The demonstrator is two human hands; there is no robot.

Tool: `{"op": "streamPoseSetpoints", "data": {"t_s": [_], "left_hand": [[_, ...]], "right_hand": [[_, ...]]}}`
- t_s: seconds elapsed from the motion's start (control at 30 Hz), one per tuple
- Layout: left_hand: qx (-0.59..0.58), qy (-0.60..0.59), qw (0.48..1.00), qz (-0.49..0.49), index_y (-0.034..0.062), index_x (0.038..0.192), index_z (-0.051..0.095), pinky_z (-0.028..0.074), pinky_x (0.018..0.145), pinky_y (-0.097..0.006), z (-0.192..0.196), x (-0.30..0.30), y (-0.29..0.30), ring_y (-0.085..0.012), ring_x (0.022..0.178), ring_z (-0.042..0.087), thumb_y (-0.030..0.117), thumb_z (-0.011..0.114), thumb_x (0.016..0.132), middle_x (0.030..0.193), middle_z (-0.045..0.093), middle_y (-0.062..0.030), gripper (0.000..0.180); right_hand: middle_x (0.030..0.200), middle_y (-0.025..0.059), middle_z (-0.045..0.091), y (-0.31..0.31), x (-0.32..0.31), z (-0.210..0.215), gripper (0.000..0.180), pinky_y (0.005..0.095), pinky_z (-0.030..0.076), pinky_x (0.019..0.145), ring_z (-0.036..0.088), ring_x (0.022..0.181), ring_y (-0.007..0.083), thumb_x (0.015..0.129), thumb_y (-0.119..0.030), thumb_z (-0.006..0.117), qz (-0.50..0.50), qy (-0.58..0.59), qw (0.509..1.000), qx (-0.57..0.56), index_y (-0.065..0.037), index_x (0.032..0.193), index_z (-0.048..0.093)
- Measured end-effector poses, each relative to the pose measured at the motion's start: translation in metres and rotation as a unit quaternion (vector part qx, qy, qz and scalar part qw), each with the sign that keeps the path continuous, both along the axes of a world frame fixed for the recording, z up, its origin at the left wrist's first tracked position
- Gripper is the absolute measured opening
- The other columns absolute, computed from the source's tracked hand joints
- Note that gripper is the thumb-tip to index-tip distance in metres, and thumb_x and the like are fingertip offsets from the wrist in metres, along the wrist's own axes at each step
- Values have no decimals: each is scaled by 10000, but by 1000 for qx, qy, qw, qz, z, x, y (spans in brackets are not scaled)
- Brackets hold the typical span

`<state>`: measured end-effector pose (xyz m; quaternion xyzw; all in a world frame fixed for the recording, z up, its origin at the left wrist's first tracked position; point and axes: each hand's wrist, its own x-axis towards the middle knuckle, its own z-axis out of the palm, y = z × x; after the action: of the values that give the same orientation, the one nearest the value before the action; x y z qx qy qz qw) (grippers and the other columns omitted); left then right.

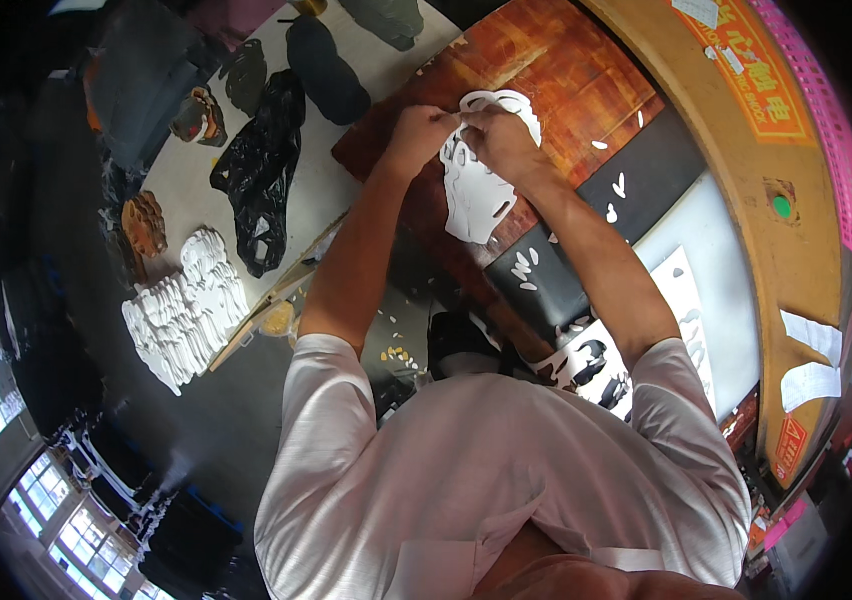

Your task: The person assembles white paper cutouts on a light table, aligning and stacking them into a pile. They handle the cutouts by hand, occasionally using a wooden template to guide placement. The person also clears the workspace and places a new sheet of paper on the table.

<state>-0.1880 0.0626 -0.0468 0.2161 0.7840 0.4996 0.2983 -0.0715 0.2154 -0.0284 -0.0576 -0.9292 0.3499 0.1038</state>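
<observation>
A small heap of flat white cut-out pieces (478, 205), shaped like shoe-upper parts with slots and holes, lies on the reddish-brown board (566, 60). At the heap's left edge, my left hand (424, 138) is closed, its fingertips pinching the edge of a white piece. My right hand (501, 140) reaches over the heap, fingers curled down on the same white material and close to the left fingertips. The exact grip under the right fingers is partly hidden.
Stacked white cut pieces (186, 305) and a black plastic bag (261, 180) lie on the pale table to the left. Small white offcuts (523, 268) dot a black pad (636, 180). A punched white sheet (681, 300) lies right, beside a yellow machine frame with a green button (782, 206).
</observation>
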Motion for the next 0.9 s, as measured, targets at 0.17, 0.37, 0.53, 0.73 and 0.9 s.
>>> {"op": "streamPoseSetpoints", "data": {"t_s": [0.17,0.37,0.53,0.73,0.9], "left_hand": [[-10,5,1000,15,-81,1029,759,532,715,-309,-6,-5,0,-109,782,648,220,706,979,867,753,-72,310],[-89,145,985,41,31,1009,790,564,884,-479,-9,11,13,-426,986,727,348,634,954,1013,762,-230,357],[-94,175,980,28,46,1012,781,553,930,-509,21,20,6,-453,1021,702,365,587,983,1046,752,-234,374],[-187,301,935,-25,56,1622,332,366,1194,-586,46,138,4,-556,1457,387,581,912,714,1597,346,-382,1199],[-215,326,919,-57,140,1657,336,339,1239,-547,23,185,17,-528,1557,263,401,850,866,1673,216,-388,979]], "right_hand": [[1042,179,727,-1,-3,-17,235,419,577,837,705,939,369,899,-37,721,18,59,997,-56,-45,1129,768],[874,23,699,25,21,27,50,296,545,699,628,754,112,995,-56,701,-80,16,877,-473,-24,1005,738],[965,75,689,22,135,63,97,337,618,728,715,808,191,1038,-53,624,-73,-62,768,-633,-30,1133,628],[1005,142,693,-39,285,34,106,425,665,841,745,922,263,982,-42,678,-198,-128,602,-763,7,1069,641],[1006,96,689,-42,356,34,290,352,625,735,703,878,204,961,-47,674,-194,-167,624,-738,7,1246,670]]}}
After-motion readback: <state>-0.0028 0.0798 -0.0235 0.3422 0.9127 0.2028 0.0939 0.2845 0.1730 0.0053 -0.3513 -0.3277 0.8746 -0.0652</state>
